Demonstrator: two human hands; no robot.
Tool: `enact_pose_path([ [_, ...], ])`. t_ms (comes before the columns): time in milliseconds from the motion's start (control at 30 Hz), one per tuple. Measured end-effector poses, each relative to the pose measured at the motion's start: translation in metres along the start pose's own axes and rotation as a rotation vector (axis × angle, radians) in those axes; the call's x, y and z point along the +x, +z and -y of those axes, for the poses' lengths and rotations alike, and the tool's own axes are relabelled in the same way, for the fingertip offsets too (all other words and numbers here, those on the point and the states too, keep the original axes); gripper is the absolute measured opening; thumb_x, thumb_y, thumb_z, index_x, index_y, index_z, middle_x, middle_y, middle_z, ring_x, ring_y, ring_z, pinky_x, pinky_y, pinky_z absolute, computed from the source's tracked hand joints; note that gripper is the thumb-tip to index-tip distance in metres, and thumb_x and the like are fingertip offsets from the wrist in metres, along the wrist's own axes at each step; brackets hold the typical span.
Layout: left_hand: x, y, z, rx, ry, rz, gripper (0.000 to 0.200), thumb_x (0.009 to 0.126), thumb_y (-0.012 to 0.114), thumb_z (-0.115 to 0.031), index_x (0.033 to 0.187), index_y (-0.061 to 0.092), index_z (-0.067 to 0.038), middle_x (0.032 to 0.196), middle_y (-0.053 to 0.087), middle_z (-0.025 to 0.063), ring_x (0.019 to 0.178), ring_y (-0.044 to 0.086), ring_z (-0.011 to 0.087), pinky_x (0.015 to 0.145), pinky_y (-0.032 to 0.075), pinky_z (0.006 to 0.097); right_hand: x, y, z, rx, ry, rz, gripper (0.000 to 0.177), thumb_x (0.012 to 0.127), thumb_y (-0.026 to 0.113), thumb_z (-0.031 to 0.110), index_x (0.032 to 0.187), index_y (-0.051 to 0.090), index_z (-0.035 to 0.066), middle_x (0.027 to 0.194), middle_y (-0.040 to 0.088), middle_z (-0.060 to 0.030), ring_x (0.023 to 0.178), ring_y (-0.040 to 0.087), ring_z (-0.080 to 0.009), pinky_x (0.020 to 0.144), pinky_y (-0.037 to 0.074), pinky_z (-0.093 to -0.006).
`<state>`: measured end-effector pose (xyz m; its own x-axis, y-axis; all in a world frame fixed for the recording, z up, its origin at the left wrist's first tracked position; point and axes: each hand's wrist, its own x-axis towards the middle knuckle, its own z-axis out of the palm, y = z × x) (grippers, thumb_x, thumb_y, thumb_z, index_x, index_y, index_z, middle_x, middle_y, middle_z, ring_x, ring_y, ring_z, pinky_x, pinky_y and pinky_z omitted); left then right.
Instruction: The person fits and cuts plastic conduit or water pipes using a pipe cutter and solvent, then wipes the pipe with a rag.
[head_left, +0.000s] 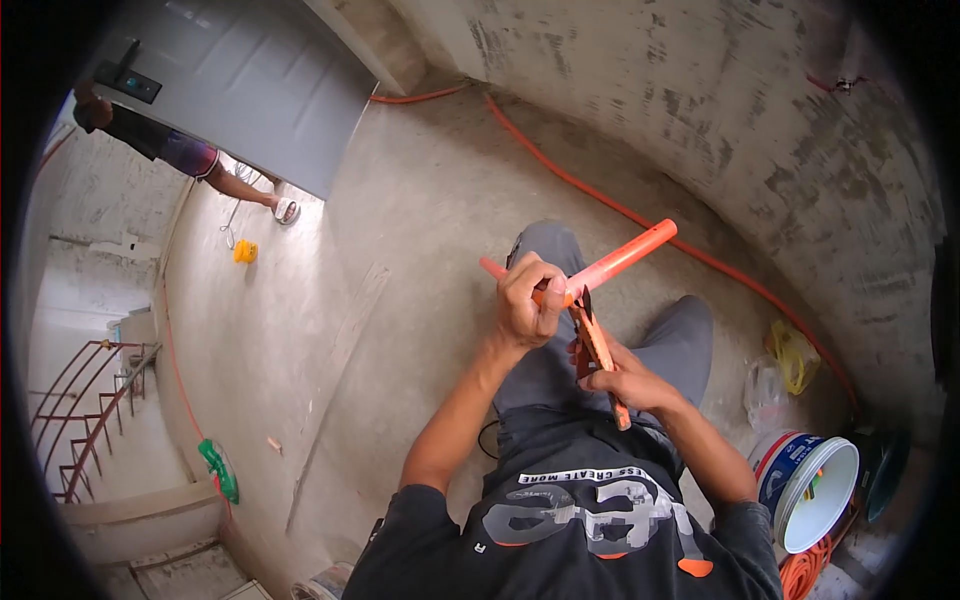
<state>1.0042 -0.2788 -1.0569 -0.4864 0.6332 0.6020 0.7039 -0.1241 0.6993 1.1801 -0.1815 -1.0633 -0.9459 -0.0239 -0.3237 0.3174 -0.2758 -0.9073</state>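
Observation:
My left hand (533, 300) is closed around an orange plastic pipe (625, 254), held at a slant above my knees. One end of the pipe points up to the right, and a short stretch shows past the other side of my fist. Below it, my right hand (628, 378) grips the handles of an orange pipe cutter (597, 345). The dark jaw of the cutter is right at the pipe, just beside my left fist. My fingers partly hide the handles.
A white bucket (818, 495) stands at my right, near coiled orange tubing (805, 572) and plastic bags (792, 357). Orange conduit (575, 180) runs along the wall. Another person's leg (237, 187) shows by the grey door (250, 75). A metal railing (95, 420) is at left.

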Motion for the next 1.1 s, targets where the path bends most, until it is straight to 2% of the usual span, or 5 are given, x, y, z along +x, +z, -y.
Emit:
enact_pose_path([
  [167,-0.011,-0.001,-0.003,-0.046,-0.132,-0.067,0.02,0.084,0.06,-0.02,0.075,0.056,-0.002,0.071,0.055,0.0092,0.063,0.054,0.0226,0.058,0.046,0.0321,0.001,0.001,0.017,0.059,-0.016,0.042,0.088,0.068,0.061,0.01,0.145,0.018,0.011,0.109,0.045,-0.0097,0.101,0.048,-0.0203,0.089,0.041,-0.0337],
  [367,-0.02,-0.017,0.004,0.111,0.045,0.19,0.045,0.089,0.058,-0.029,0.118,0.038,-0.001,0.105,0.049,0.0186,0.092,0.05,0.0262,0.081,0.043,0.0348,0.005,-0.005,0.023,0.074,-0.016,0.022,0.088,0.067,0.06,0.009,0.145,0.02,0.01,0.107,0.046,-0.0104,0.101,0.049,-0.02,0.088,0.042,-0.0331],
  [600,-0.015,-0.016,0.0,0.075,0.027,0.155,0.05,0.093,0.051,-0.042,0.117,0.037,-0.001,0.103,0.05,0.0182,0.089,0.05,0.0244,0.08,0.042,0.0345,0.004,-0.003,0.035,-0.023,-0.135,0.055,0.086,0.067,0.059,0.003,0.145,0.021,0.008,0.111,0.045,-0.0092,0.099,0.048,-0.0188,0.084,0.044,-0.0323],
  [967,0.013,-0.039,-0.037,-0.066,0.09,-0.05,0.051,0.091,0.055,-0.041,0.114,0.038,0.002,0.094,0.053,0.0151,0.078,0.052,0.0205,0.068,0.044,0.0308,-0.009,0.024,0.096,-0.103,-0.243,0.058,0.084,0.07,0.06,0.009,0.144,0.02,0.004,0.13,0.038,-0.0172,0.119,0.042,-0.0302,0.103,0.032,-0.0389],
  [1100,0.024,-0.044,-0.04,-0.003,0.207,-0.078,0.052,0.091,0.055,-0.041,0.114,0.039,0.002,0.092,0.051,0.0135,0.075,0.05,0.0184,0.065,0.042,0.0291,-0.008,0.027,0.103,-0.15,-0.302,0.039,0.084,0.07,0.06,0.01,0.144,0.021,0.006,0.113,0.044,-0.0099,0.107,0.045,-0.0224,0.095,0.038,-0.0361],
])
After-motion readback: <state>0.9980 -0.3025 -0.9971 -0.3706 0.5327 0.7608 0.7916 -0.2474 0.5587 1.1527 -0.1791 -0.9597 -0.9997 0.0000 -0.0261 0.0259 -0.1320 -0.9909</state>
